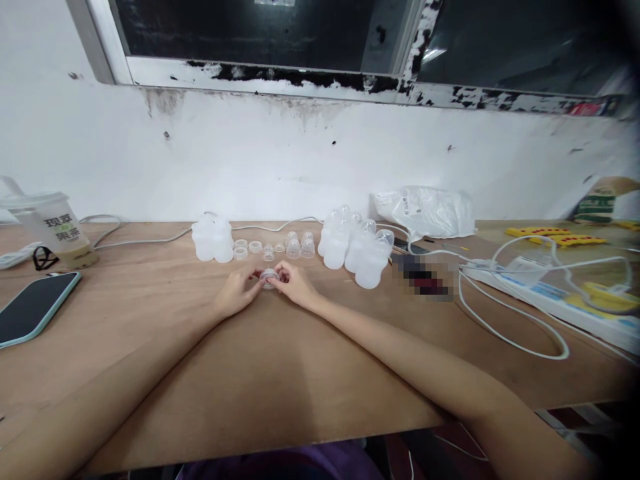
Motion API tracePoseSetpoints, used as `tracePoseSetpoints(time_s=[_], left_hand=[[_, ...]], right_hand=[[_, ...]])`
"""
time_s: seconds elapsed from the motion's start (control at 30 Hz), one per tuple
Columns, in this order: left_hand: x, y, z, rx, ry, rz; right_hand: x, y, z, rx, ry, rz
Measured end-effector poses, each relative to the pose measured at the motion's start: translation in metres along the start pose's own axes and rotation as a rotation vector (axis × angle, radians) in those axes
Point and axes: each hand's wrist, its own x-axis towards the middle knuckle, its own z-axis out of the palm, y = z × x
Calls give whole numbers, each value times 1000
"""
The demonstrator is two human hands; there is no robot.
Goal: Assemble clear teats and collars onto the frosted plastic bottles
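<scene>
Indoors: wooden table (240,380) against stained white wall (250,157), dark window (240,37) above; left hand (237,292), right hand (297,287) both pinching clear ring (270,274).

Feeding-bottle bodies (369,270) frosted white, screw rings (241,254) milky, domed caps (293,248) colourless; tabletop (260,387) brown; smartphone (37,310) black-screened, edged pale mint; power strip (547,299) white and blue; window frame (280,76) white, blotched black.

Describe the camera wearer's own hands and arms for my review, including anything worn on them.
The left hand and right hand are ungloved. The left forearm and right forearm are bare, with no sleeve, watch, bracelet or cable visible. Any finger rings are too small to tell.
</scene>
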Motion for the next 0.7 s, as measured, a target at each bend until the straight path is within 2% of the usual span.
tracePoseSetpoints(time_s=[0.13, 0.2, 0.53, 0.7], left_hand=[[-1, 0, 0, 46, 33, -49], [-2, 2, 0, 64, 37, -59], [1, 2, 4, 97, 4, -46], [-1, 5, -1, 24, -15, -70]], right_hand=[[-6, -8, -2, -71, 10, -164], [-8, -9, -1, -92, 1, -201], [-2, -1, 7, -142, 5, -93], [-4, -3, 3, -68, -52, -125]])
